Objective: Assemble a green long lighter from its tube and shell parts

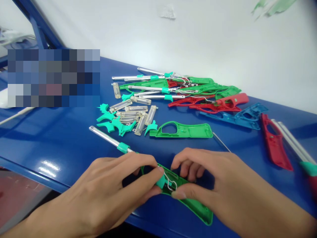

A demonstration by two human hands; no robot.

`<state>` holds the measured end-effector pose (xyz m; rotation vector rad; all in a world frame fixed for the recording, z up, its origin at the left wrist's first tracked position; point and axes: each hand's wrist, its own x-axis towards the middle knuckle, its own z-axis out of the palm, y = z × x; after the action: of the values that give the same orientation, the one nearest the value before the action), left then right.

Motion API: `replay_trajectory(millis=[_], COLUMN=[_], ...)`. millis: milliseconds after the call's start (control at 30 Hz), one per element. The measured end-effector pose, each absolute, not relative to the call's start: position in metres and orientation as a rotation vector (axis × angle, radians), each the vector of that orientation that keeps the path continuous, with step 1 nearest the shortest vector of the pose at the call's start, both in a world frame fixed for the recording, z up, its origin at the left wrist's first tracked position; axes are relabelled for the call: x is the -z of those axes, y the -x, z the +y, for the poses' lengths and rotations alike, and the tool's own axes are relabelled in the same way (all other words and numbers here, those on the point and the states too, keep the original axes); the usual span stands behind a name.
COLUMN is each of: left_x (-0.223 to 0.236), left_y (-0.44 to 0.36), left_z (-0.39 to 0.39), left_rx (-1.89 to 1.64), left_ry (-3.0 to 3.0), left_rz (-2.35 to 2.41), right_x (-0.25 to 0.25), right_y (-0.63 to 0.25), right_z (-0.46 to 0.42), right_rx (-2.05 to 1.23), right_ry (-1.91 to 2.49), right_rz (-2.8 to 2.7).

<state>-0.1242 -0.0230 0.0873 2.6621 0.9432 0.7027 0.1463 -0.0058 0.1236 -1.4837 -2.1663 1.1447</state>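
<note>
My left hand (116,185) and my right hand (210,181) meet over a green plastic lighter shell (198,208) lying near the table's front edge. Both pinch it around a teal part and thin white wires (169,185) at its middle. A silver metal tube (106,137) with a teal collar sticks out of the shell toward the upper left. A second, empty green shell (183,130) lies just beyond my hands.
On the blue table (61,138) lie teal triggers (111,122), clear fuel tanks (138,117), a pile of assembled green and red lighters (195,89), a blue shell (237,117), a red shell (274,142) and silver tubes (292,140). A white wall stands behind.
</note>
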Motion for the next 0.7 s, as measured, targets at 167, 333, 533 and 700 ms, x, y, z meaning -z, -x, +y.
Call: replay_trajectory(millis=[167, 333, 533, 700], left_x=[-0.086, -0.088, -0.086, -0.088], left_y=[0.124, 0.128, 0.135, 0.131], left_z=[-0.024, -0.027, -0.029, -0.021], left_rx=[-0.727, -0.67, -0.722, -0.836], left_ry=[-2.693, -2.718, -2.703, -2.579], left_rz=[0.944, 0.98, 1.103, 0.966], right_x=[-0.124, -0.129, -0.13, -0.131], right_y=[-0.15, -0.155, -0.156, -0.159], right_z=[-0.005, -0.001, -0.003, -0.004], right_rx=[-1.064, -0.966, -0.818, -0.734], right_ry=[1.463, 1.434, 1.454, 1.393], right_rz=[-2.223, -2.307, -2.375, -2.439])
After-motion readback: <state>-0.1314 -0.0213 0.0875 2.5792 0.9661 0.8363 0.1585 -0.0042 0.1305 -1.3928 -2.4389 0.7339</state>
